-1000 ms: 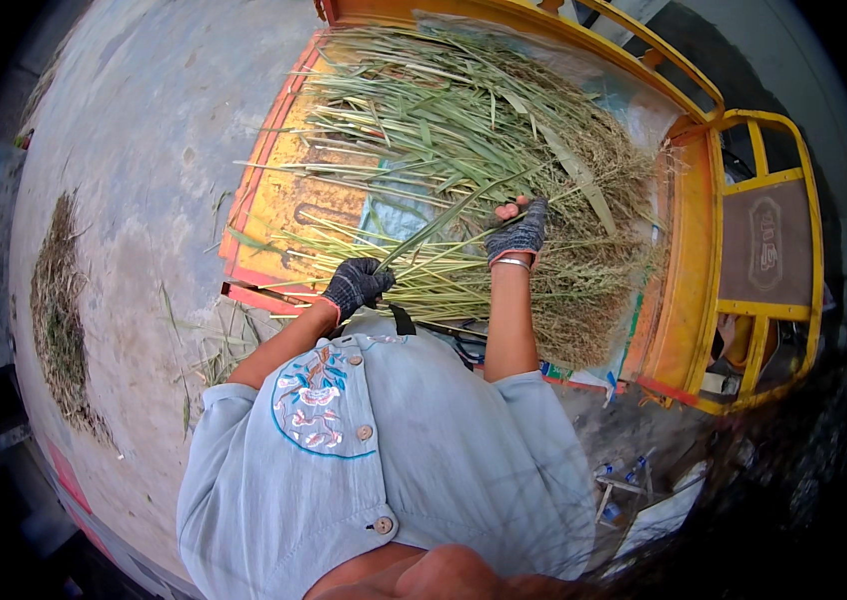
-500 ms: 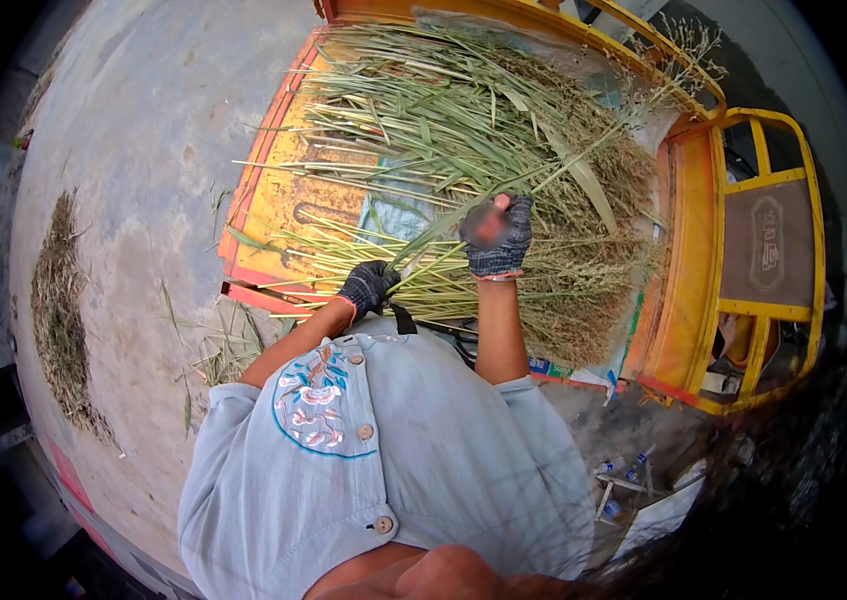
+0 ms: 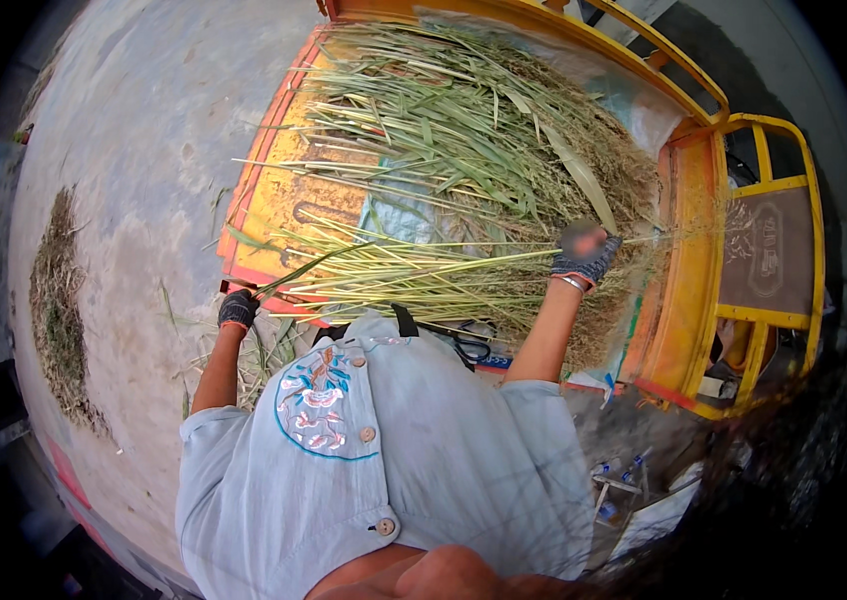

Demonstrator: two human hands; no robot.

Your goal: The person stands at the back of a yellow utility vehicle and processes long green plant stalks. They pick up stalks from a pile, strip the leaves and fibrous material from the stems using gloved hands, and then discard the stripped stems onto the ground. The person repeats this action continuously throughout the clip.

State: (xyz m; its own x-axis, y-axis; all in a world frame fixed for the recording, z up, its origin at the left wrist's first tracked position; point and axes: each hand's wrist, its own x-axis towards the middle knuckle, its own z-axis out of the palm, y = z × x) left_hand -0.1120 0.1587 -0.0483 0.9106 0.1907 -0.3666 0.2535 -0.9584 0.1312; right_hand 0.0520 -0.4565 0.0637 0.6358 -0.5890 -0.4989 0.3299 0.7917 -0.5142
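Note:
My right hand (image 3: 587,252), in a dark fingerless-tipped glove, is closed around a long plant stalk (image 3: 509,258) close to its feathery seed head. Off to the left, past the edge of the cart bed (image 3: 279,185), my left hand (image 3: 239,309) grips a long green leaf (image 3: 309,268) by one end; it is gloved too. Below the stalk lies a bundle of yellow-green stalks (image 3: 394,284), with seed heads toward the right. A bigger pile of leafy stalks (image 3: 444,120) covers the far part of the bed.
A yellow rail (image 3: 689,88) and an upright yellow frame with a brown panel (image 3: 766,250) bound the cart on the right. Stripped leaves (image 3: 262,345) litter the ground by its left corner. Farther left is a dried plant heap (image 3: 62,310). Plastic bottles (image 3: 634,470) lie lower right.
My hands have spread apart: the left moved left and down, pulling a leaf away, and the right moved right with the stalk, which now lies nearly level above the near bundle.

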